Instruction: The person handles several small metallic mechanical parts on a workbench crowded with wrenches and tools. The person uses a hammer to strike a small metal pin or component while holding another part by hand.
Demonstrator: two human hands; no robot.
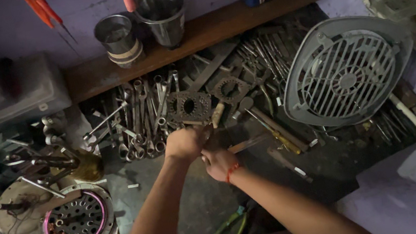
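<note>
Both my hands meet over the dark floor in the middle of the head view. My left hand [185, 143] is closed around a small dark part whose shape I cannot make out. My right hand [219, 162], with a red thread band at the wrist, is closed right beside it and touches the same part or a tool on it; the dim light hides which. Just beyond the hands lie a square perforated metal plate [189, 106] and a hammer with a pale wooden handle [217, 114].
A row of spanners [141, 116] lies ahead on the left. A grey fan grille cover [345, 73] leans at right. Steel cups [160, 7] stand on a wooden shelf [206, 34]. Round motor plates [75, 220] sit at left; green-handled pliers [229, 225] lie near me.
</note>
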